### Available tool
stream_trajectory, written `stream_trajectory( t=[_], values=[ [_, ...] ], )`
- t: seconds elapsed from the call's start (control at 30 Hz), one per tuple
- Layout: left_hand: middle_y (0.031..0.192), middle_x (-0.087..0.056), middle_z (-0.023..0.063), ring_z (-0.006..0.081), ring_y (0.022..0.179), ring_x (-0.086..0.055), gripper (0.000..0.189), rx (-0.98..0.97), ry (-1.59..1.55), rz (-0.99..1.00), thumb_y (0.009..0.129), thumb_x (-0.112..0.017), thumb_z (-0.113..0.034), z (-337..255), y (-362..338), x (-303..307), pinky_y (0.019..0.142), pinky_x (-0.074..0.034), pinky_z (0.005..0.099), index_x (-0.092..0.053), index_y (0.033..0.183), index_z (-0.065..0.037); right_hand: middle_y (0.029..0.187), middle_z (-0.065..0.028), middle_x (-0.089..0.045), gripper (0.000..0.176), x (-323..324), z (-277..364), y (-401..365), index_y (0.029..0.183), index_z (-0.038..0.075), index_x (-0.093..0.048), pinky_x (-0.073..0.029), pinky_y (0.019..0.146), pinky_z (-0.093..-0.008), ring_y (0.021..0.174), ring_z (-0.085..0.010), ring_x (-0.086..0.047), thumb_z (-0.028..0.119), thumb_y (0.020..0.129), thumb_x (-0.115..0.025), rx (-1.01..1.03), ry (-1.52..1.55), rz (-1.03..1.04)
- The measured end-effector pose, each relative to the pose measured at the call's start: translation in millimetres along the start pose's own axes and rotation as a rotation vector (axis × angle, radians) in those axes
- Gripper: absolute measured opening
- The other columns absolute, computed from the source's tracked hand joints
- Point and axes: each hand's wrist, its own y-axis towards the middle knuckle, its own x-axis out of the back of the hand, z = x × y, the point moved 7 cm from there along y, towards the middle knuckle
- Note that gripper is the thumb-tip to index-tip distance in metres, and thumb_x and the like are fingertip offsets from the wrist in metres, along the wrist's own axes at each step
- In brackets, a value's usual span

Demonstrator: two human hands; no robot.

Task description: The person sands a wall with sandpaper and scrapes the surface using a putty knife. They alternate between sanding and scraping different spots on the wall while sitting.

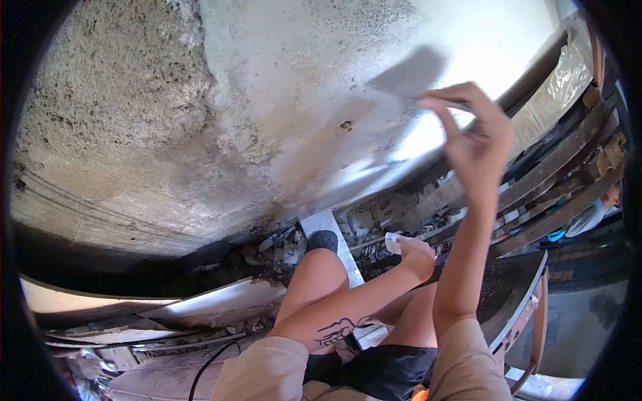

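My right hand (pixel 478 134) is raised in front of the wall (pixel 294 100), blurred by motion. Its thumb and fingers are closed in a pinch, and whatever they hold is too smeared to name. A dark grey patch shows on the wall just beyond the fingertips, perhaps a shadow. Lower down, above my knees, my left hand (pixel 418 256) is closed round a small whitish translucent piece (pixel 393 243). Its far end sticks out past the fingers, and the rest is hidden. The wall is rough and stained at left, smoother and whiter at right.
Dark wooden slats (pixel 552 180) and a plastic-wrapped board (pixel 558 83) run along the right. Rubble lies at the wall's foot, around a white plank (pixel 338 234) under my dark shoe (pixel 322 241). Broken panels (pixel 221 299) lie at left. Another person (pixel 588 217) shows at far right.
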Motion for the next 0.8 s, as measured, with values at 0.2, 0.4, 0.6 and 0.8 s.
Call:
stream_trajectory(
  t=[0.2,0.4,0.6,0.8],
  values=[
    [0.116,-0.06,0.011,0.031,0.11,-0.056,0.03,0.016,-0.122,0.012,0.085,-0.051,-0.017,1,12,-15,0.093,-0.036,0.0583,-0.064,0.111,-0.011,0.079,-0.0079,-0.067,0.015,-31,11,-5,0.082,0.004,-0.066,-0.05,0.065,-0.0258,0.072,-0.0177,-0.066,-0.004,0.069,-0.065,0.049,-0.019,0.083],
    [0.115,-0.061,0.0115,0.0306,0.109,-0.057,0.031,-0.014,-0.183,0.054,0.085,-0.05,-0.02,4,-13,10,0.092,-0.037,0.057,-0.064,0.111,-0.011,0.079,-0.0082,-0.067,0.016,-32,18,-7,0.081,0.003,-0.066,-0.05,0.066,-0.026,0.074,-0.0158,-0.066,-0.007,0.068,-0.064,0.123,-0.085,0.05],
    [0.086,-0.067,0.0114,0.028,0.078,-0.065,0.024,-0.086,-0.036,-0.076,0.079,-0.051,-0.029,4,6,-16,0.06,-0.046,0.0463,-0.068,0.082,-0.011,0.078,-0.0084,-0.066,0.016,20,4,-7,0.082,0.004,-0.065,-0.05,0.066,-0.0279,0.073,-0.0183,-0.065,-0.005,0.07,-0.063,-0.065,0.12,-0.187],
    [0.118,-0.059,0.0137,0.0313,0.109,-0.056,0.036,-0.034,-0.171,0.046,0.085,-0.049,-0.029,1,-6,-1,0.092,-0.037,0.0576,-0.064,0.112,-0.01,0.076,-0.0092,-0.063,0.01,-15,20,-9,0.081,0.004,-0.061,-0.05,0.064,-0.0305,0.071,-0.0244,-0.063,0.001,0.072,-0.063,0.127,-0.015,0.005]
  ],
)
